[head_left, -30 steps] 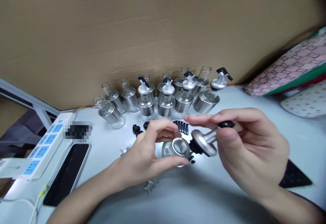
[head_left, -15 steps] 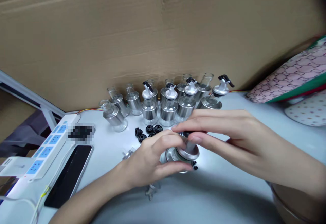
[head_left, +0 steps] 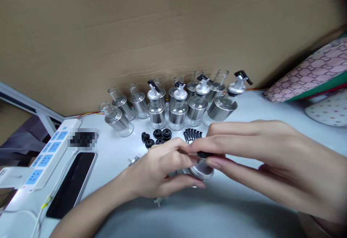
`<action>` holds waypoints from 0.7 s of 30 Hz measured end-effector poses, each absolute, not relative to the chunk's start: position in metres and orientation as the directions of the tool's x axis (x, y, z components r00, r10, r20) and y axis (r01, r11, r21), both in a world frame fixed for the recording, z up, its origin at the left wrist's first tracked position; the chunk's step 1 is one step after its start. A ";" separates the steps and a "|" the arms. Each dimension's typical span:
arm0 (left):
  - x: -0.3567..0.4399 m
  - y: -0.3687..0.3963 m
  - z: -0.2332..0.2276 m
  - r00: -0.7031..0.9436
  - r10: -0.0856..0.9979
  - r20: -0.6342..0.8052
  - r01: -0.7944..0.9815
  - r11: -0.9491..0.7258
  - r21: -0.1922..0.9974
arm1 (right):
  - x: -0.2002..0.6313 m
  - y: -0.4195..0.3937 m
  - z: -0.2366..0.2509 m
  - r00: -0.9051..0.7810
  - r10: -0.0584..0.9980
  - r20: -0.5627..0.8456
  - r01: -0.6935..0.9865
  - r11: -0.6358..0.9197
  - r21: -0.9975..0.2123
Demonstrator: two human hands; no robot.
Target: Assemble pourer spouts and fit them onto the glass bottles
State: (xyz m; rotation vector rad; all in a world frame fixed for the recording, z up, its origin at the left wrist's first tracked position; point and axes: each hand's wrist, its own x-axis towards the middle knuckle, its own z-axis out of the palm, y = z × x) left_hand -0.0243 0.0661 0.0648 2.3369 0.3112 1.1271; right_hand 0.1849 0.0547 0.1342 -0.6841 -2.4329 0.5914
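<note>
My left hand [head_left: 162,169] is wrapped around a small glass bottle, mostly hidden behind the fingers. On its top sits a silver pourer cap [head_left: 202,171], tilted toward me. The fingertips of my right hand [head_left: 249,155] pinch a black lever [head_left: 204,154] at the pourer's tip. Just beyond the hands lie several black ribbed stoppers [head_left: 166,134] and a row of small black levers [head_left: 193,134]. Loose silver pourer parts lie beside and below my left wrist, one silver part [head_left: 133,160] partly covered by it.
Several bottles with pourers [head_left: 177,114] stand along the cardboard wall [head_left: 121,32], among open-necked bottles [head_left: 118,120]. At left are a power strip [head_left: 45,160], cables and a phone [head_left: 72,184]. A pink patterned bag [head_left: 311,72] leans at the right.
Both hands have shifted slightly downward, still on the bottle and lever. The row of small black levers beyond them has come into view. The camera has tilted a little.
</note>
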 end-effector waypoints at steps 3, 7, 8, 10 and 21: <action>-0.024 0.065 0.066 0.636 0.376 0.674 0.031 -0.885 0.464 | 0.186 0.051 0.133 -0.734 0.598 0.320 0.371 0.749 -0.549; -0.024 0.066 0.066 0.643 0.342 0.685 0.059 -0.914 0.401 | 0.184 0.050 0.133 -0.734 0.604 0.311 0.361 0.734 -0.575; -0.023 0.066 0.065 0.641 0.337 0.689 0.048 -0.914 0.402 | 0.184 0.049 0.134 -0.733 0.608 0.307 0.356 0.726 -0.588; -0.023 0.067 0.064 0.645 0.326 0.691 0.025 -0.913 0.407 | 0.183 0.049 0.134 -0.730 0.622 0.283 0.366 0.705 -0.607; -0.035 0.061 0.086 0.653 0.438 0.618 0.132 -0.869 0.477 | 0.203 0.058 0.133 -0.569 0.635 0.522 0.487 0.772 -0.408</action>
